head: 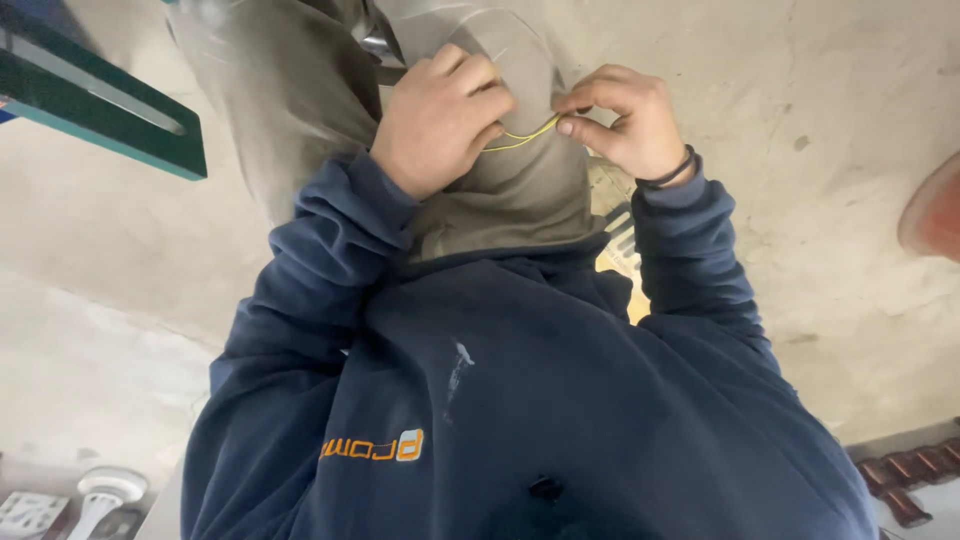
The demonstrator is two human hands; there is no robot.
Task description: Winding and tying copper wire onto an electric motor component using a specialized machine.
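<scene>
The person's left hand point(440, 120) and right hand point(620, 120) are raised in front of the chest, close together, with a thin yellow band point(520, 138) stretched between them. The left grip is clenched into a loose fist, one end of the band running into it below the knuckles. The right grip pinches the other end between thumb and forefinger, the remaining fingers curled above. The band sags slightly in the short gap between the two grips and lies against the grey-green cloth point(520, 190) behind it, which hangs down under both hands. A clear plastic sheet or bag point(500, 30) shows just above the grips.

Judging by this, the band is in hand and drawn taut but not yet looped round anything; whether it encircles the cloth cannot be told. The wrapping or tying seems to remain. A dark wristband point(668, 175) sits just below the right grip.
</scene>
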